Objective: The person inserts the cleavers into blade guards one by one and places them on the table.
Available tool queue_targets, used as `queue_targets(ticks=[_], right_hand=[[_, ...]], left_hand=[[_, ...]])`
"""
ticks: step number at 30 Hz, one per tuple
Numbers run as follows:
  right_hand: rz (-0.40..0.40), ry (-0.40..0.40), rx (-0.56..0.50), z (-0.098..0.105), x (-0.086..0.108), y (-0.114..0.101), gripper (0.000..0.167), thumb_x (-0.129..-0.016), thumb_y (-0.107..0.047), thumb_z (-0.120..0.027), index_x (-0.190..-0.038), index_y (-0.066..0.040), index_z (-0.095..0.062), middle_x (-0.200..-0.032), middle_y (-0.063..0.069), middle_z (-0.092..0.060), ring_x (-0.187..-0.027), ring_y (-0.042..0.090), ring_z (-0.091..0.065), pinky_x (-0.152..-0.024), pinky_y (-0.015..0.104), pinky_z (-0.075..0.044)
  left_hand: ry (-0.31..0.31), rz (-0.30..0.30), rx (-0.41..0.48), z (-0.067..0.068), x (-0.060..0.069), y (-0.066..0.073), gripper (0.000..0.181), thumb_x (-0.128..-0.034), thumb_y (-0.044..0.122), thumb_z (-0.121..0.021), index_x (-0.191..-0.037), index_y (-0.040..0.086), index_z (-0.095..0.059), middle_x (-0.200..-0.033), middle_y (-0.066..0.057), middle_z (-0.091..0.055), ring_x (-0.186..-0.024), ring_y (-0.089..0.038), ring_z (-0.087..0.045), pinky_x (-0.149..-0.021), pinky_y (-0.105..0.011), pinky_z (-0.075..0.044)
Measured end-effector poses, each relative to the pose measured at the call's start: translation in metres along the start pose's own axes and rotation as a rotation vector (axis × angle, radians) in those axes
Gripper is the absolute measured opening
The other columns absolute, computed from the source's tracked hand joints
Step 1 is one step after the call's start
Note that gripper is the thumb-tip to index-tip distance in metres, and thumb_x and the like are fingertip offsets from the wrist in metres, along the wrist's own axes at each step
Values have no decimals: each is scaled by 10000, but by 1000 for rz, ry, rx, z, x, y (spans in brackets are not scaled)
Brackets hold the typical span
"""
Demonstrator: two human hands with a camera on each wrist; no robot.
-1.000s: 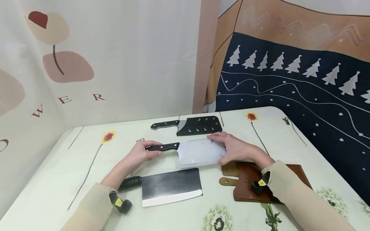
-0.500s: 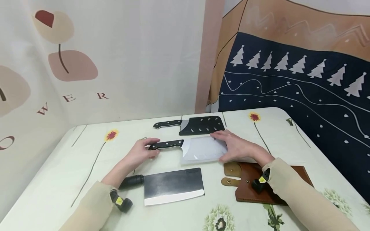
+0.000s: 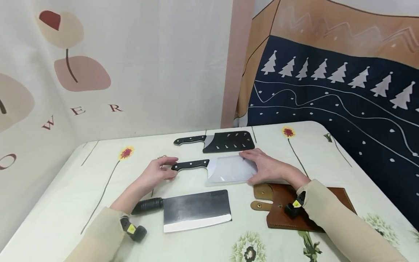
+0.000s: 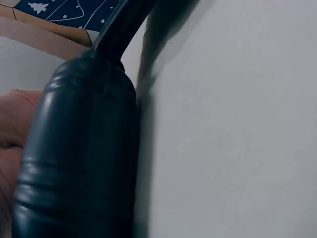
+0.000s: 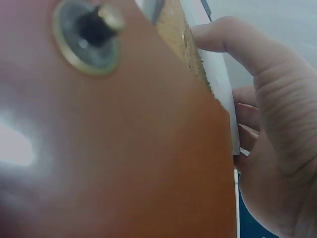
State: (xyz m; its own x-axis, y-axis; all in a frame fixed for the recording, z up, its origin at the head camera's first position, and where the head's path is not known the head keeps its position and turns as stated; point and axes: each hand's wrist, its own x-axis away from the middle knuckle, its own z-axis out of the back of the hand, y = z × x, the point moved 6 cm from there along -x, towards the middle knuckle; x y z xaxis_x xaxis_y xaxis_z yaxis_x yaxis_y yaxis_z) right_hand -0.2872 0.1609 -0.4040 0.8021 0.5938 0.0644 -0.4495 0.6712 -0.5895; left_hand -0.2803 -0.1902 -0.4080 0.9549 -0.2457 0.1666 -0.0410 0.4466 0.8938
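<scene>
The white-sheathed knife lay on the desk just beyond the bare cleaver, its black handle pointing left and its far end reaching past the bare cleaver's right edge. The milky sheath covered most of the blade, leaving a strip of steel in view next to the handle. The right hand, beyond and to the right of the bare cleaver, held the milky sheath by its right end, its grip spanning the width with the fingers at the far edge and the thumb at the near one. The left hand, beyond the bare cleaver's ribbed handle, had a loose grip: thumb and fingers stood parted either side of the black handle's butt, and I could not tell whether they touched it. The left wrist view was largely taken up by that ribbed handle.

Farther beyond the bare cleaver, past the white-sheathed knife, was a second knife in a black sheath with pale slits. To the right of the bare cleaver and well apart from it lay a brown leather sheath, under the right forearm, its tan straps facing the cleaver
</scene>
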Motion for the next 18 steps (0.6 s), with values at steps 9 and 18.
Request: queue_targets(ticks=[9,18], right_hand=[[7,-2,88,4,15,-12,889,-821,-260,-802,-1567,-21,-382,-1617,148,-326,-1445,361,-272,-1124,548,-349],[-22,82,89,29,53,-9,899,-823,-269,-829,-1571,-44,-385,-1596,153,-368,-1432,344,-286,-1106,616,-341]], left_hand=[[15,-53,25,21,15,5,739,-934,30,-689,-1562,-53,-307,-1504,-321,-397,-988,-282,-699,-816,-334,-586],[20,-170,58,47,61,9,681,-932,4,-711,-1529,-34,-387,-1449,-273,-469,-982,-247,-715,-810,-335,-584]])
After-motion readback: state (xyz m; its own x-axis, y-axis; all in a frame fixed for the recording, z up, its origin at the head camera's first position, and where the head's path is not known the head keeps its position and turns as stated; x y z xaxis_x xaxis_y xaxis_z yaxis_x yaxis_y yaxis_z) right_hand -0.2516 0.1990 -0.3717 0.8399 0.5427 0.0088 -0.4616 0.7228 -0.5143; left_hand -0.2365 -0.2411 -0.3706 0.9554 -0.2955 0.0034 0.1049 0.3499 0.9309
